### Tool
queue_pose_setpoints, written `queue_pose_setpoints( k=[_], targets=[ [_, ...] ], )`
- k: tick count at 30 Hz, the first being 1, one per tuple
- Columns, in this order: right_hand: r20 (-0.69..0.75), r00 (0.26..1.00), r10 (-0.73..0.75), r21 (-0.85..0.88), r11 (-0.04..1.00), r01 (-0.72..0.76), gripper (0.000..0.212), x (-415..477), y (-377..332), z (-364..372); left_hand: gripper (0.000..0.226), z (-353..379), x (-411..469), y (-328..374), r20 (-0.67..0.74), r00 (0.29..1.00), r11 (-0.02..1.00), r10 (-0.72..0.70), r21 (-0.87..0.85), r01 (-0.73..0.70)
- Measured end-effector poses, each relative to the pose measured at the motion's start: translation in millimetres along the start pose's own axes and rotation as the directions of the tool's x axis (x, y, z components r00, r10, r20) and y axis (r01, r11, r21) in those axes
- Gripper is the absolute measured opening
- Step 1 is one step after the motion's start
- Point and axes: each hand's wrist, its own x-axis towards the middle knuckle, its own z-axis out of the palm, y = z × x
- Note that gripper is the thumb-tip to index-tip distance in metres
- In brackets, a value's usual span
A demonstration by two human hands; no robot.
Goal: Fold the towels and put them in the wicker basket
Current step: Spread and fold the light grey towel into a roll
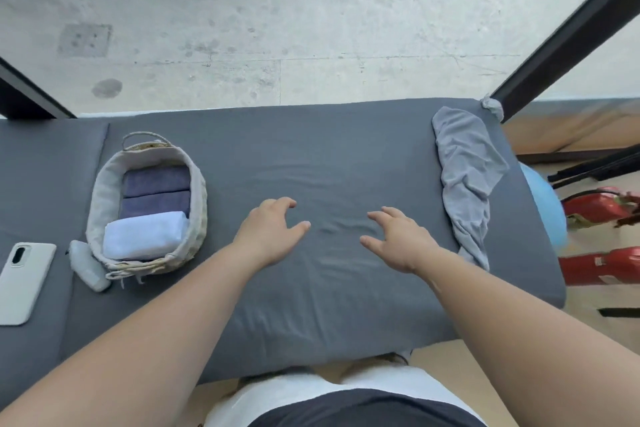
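A wicker basket (199, 191) with a cloth lining stands at the left of the dark grey padded surface (346, 163). Inside it lie two folded dark blue towels (156, 189) and, nearest me, a folded white towel (143, 234). A crumpled grey towel (465, 177) lies unfolded near the right edge. My left hand (268, 234) and my right hand (398, 239) hover over the middle of the surface, fingers spread and relaxed, holding nothing. The grey towel is to the right of my right hand, apart from it.
A phone in a pale case (24, 282) lies at the far left, and a small grey oblong object (88, 265) lies beside the basket. Red objects (602, 208) and a blue ball (545, 208) sit on the floor to the right. A window is beyond the far edge.
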Motion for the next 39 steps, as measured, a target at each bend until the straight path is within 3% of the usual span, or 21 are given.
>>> queue_pose_setpoints(
  k=[8, 14, 21, 24, 26, 28, 32, 34, 39],
  targets=[
    [0.068, 0.99, 0.122, 0.09, 0.988, -0.128, 0.069, -9, 228, -25, 0.058, 127, 9, 165, 0.141, 0.989, 0.997, -0.044, 0.067, 0.034],
    [0.159, 0.971, 0.18, 0.23, 0.95, -0.214, 0.067, 11, 319, -17, 0.057, 185, 41, 233, 0.221, 0.974, 0.995, -0.05, 0.097, 0.029],
    [0.156, 0.985, 0.078, 0.429, 0.892, -0.139, 0.045, 64, 336, 7, 0.05, 253, 103, 267, 0.393, 0.919, 0.98, 0.025, 0.172, -0.1],
    [0.176, 0.984, 0.039, 0.402, 0.909, -0.108, 0.017, 86, 333, 19, 0.046, 266, 117, 279, 0.378, 0.925, 0.971, 0.031, 0.207, -0.117],
    [0.207, 0.978, 0.017, 0.411, 0.906, -0.102, 0.03, 94, 331, 23, 0.044, 270, 120, 283, 0.374, 0.927, 0.968, 0.03, 0.219, -0.119],
    [0.182, 0.983, -0.003, 0.491, 0.867, -0.088, 0.022, 93, 330, 20, 0.045, 270, 118, 285, 0.368, 0.93, 0.97, 0.028, 0.216, -0.115],
    [0.111, 0.992, 0.055, 0.705, 0.699, -0.117, 0.015, 67, 327, 2, 0.051, 259, 108, 293, 0.282, 0.954, 0.971, 0.104, 0.177, -0.159],
    [0.135, 0.991, -0.008, 0.77, 0.631, -0.099, 0.016, 44, 324, -10, 0.058, 249, 96, 302, 0.27, 0.945, 0.969, 0.184, 0.109, -0.22],
    [0.03, 0.988, -0.152, 0.769, 0.635, 0.074, 0.025, -15, 321, -45, 0.05, 215, 51, 333, 0.316, 0.901, 0.947, 0.297, 0.025, -0.321]
  ],
)
